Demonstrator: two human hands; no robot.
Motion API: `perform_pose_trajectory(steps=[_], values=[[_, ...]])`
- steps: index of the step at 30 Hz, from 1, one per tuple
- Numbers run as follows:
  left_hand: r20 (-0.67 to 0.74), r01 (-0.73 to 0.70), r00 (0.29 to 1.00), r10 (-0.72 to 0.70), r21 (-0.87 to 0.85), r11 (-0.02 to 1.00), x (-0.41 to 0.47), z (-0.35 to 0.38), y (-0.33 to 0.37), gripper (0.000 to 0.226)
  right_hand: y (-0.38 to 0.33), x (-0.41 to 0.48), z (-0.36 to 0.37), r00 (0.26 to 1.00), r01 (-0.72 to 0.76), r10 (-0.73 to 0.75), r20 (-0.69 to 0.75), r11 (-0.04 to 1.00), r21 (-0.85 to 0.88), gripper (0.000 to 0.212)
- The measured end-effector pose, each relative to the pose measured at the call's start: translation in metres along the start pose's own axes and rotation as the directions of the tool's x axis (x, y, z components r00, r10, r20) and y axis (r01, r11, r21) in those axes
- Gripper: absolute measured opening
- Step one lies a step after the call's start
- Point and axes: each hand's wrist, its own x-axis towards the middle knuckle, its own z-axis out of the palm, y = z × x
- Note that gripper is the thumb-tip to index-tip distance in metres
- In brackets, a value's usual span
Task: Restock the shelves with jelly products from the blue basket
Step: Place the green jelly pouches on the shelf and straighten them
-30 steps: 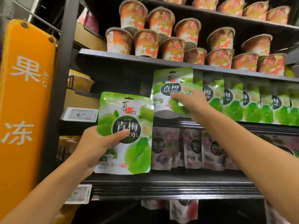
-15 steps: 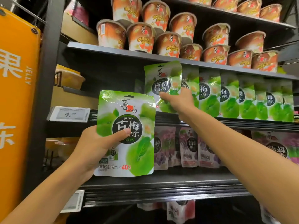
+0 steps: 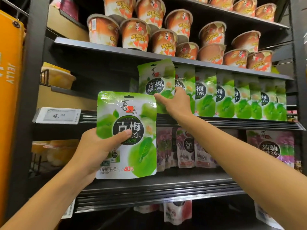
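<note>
My left hand (image 3: 98,146) grips a green plum jelly pouch (image 3: 131,117) upright in front of the shelves, thumb across its label. My right hand (image 3: 177,103) holds a second green pouch (image 3: 155,80) at its lower edge, fingers behind it and thumb on its front. That pouch stands tilted at the left end of a row of the same green pouches (image 3: 240,100) on the middle shelf (image 3: 232,122). The blue basket is out of view.
Orange jelly cups (image 3: 157,35) are stacked on the shelf above. Purple pouches (image 3: 269,146) hang on the shelf below. A price tag (image 3: 57,115) sits on the left rail, and an orange sign (image 3: 10,80) stands at far left.
My right hand has brought its pouch further right against the row of green pouches. The left hand and its pouch have stayed put; the view has shifted closer.
</note>
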Motion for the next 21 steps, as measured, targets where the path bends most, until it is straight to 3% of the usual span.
perform_pose_trajectory(steps=[4,9,16,21], values=[[0.0,0.002,1.0,-0.002,0.001,1.0,0.001,-0.001,-0.001,0.039,0.01,-0.004,-0.012,0.999,0.032,-0.035,-0.021,0.992,-0.12,0.045],[0.002,0.014,1.0,-0.014,0.001,1.0,0.001,0.0,-0.002,0.039,0.011,-0.008,-0.018,0.992,-0.039,0.007,-0.127,0.966,-0.257,0.054],[0.005,0.018,1.0,-0.018,0.013,1.0,-0.001,0.004,0.0,0.04,0.006,-0.011,-0.013,0.995,-0.074,0.052,-0.09,0.965,-0.252,0.055],[0.008,0.019,1.0,-0.019,0.015,1.0,-0.002,0.002,0.005,0.036,0.008,-0.012,-0.022,0.994,-0.095,0.084,-0.065,0.975,-0.202,0.042]])
